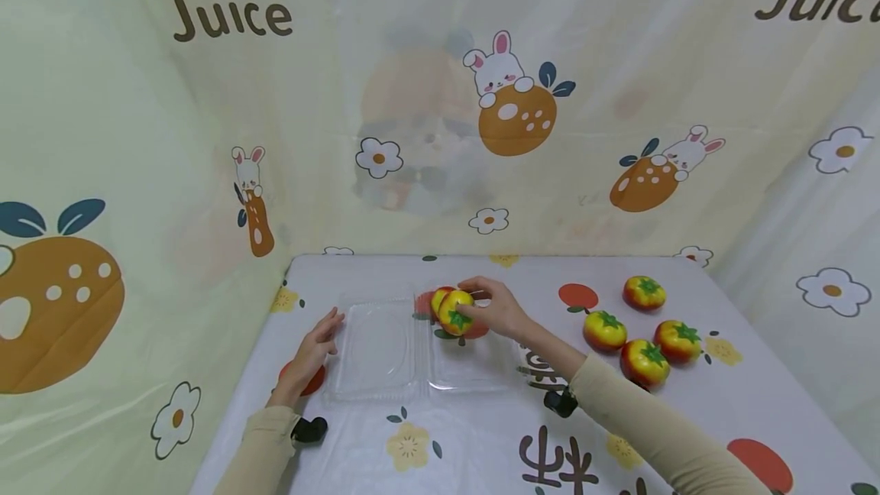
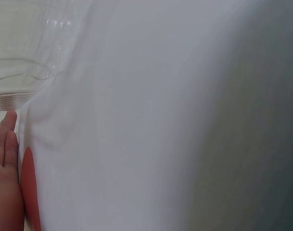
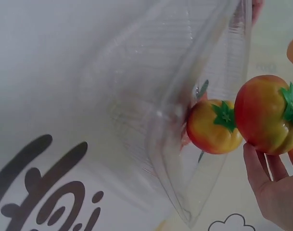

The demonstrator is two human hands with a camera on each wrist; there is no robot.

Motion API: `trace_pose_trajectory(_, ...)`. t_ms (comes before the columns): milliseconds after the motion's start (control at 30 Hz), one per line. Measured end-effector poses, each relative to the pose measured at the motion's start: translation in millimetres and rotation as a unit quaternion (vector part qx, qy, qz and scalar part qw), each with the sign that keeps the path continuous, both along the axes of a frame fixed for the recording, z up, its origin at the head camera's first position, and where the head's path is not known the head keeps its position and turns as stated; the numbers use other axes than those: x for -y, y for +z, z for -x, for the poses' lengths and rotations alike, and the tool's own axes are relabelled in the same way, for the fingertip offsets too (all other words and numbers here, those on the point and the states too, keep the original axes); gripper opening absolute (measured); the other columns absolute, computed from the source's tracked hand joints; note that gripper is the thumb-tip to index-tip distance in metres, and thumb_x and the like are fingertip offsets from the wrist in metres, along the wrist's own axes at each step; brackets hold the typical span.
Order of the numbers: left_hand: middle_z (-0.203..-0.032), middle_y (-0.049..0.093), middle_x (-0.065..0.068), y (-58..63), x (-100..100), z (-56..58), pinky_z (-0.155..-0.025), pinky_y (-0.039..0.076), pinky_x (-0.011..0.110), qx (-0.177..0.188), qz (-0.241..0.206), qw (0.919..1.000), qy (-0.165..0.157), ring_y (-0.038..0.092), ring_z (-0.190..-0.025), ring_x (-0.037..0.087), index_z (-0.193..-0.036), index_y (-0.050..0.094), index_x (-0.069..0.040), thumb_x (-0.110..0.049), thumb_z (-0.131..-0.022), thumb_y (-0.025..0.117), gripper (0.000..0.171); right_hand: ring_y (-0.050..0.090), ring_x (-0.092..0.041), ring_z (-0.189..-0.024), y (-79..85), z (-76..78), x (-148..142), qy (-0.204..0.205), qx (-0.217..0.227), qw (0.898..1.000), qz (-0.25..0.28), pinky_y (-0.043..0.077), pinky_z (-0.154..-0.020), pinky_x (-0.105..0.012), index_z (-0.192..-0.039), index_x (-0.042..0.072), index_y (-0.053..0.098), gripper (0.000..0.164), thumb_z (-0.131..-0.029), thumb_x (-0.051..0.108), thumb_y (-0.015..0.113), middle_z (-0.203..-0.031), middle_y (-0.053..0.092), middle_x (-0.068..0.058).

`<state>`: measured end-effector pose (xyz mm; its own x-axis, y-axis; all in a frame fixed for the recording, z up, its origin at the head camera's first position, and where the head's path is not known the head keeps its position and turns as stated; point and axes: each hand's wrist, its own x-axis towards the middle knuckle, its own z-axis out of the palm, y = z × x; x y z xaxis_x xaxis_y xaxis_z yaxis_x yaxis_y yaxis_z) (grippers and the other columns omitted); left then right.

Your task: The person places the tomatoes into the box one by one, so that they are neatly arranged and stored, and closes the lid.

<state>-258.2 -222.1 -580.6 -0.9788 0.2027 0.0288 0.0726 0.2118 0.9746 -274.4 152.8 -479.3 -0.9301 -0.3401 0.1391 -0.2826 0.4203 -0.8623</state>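
A clear plastic clamshell box (image 1: 376, 354) lies unfolded on the table, its two halves side by side. My right hand (image 1: 500, 312) pinches a red-and-yellow tomato (image 1: 455, 314) with a green calyx above the right half. Behind it, a second tomato (image 1: 438, 299) sits inside that half near the far left corner; the right wrist view shows this tomato (image 3: 209, 131) partly overlapped by the held one (image 3: 261, 115). My left hand (image 1: 318, 348) has its fingers extended along the box's left edge, fingertips right at the rim, holding nothing.
To the right of the box, several more tomatoes (image 1: 645, 363) stand grouped on the printed tablecloth (image 1: 357, 441). A patterned curtain (image 1: 309, 113) hangs behind the table and along both sides. Small black wrist devices (image 1: 311, 430) sit at both cuffs.
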Motion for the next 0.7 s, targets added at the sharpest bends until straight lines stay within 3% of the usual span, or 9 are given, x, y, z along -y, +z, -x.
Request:
trace_pose_trajectory(300,-0.164,0.011,0.015,4.0,0,-3.8,-0.116,0.017,0.050,0.003,0.000,1.0000,-0.003,0.016,-0.148,0.036,-0.148,0.034,0.008,0.014,-0.084,0.039,0.064,0.062,-0.037,-0.107,-14.6,-6.5,4,0.021,-0.031,0.999,0.004,0.052,-0.090,-0.049,-0.119,-0.001,0.065,0.037,-0.085,0.011,0.076,-0.120,0.065,-0.019)
trace_pose_trajectory(567,-0.163,0.007,0.022,32.6,-5,-17.0,-0.116,0.016,0.052,0.018,-0.009,0.9996,-0.020,0.013,-0.148,0.040,-0.147,0.030,0.014,0.016,-0.084,0.038,0.063,0.062,-0.035,-0.107,-25.7,-8.7,7,0.021,-0.019,1.000,-0.005,0.052,-0.091,-0.049,-0.121,-0.002,0.064,0.039,-0.085,0.009,0.076,-0.122,0.063,-0.020)
trace_pose_trajectory(700,-0.162,0.007,0.025,37.2,-6,-19.5,-0.115,0.016,0.054,0.009,0.001,0.9996,-0.025,0.013,-0.147,0.043,-0.146,0.030,0.015,0.014,-0.084,0.040,0.063,0.062,-0.033,-0.107,-29.5,-9.2,8,0.018,-0.016,1.000,-0.011,0.052,-0.090,-0.048,-0.121,-0.001,0.064,0.040,-0.084,0.009,0.076,-0.123,0.063,-0.019)
